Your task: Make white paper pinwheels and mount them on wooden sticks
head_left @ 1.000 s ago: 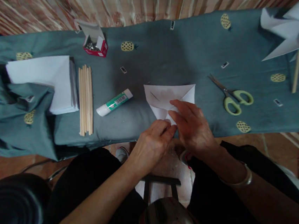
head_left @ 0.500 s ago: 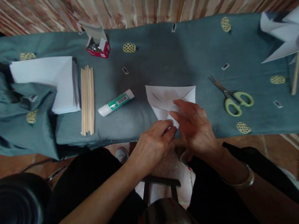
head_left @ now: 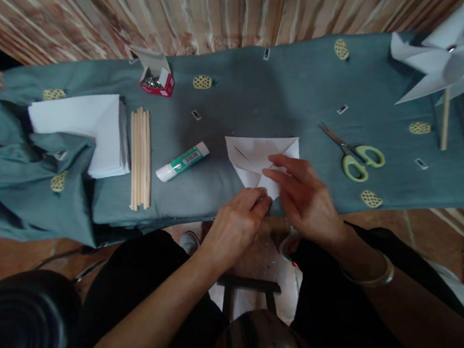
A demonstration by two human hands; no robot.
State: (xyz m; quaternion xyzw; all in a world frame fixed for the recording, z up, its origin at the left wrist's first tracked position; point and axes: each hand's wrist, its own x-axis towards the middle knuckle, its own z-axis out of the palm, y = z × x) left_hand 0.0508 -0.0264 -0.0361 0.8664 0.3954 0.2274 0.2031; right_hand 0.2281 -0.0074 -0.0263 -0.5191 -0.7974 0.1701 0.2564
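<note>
The right hand now stands farther from the left hand, which it nearly met a second ago, and more of the near corner of the white paper shows between them. The view has shifted too: more curtain appears beyond the table, and more of the pinwheel at the right.

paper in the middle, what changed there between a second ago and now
The right hand has eased slightly to the right, uncovering more of the white paper's lower corner; whether it let go of anything is unclear. The camera view has shifted a little too. The left hand keeps its grip on the paper, and the glue stick and scissors lie as before.
</note>
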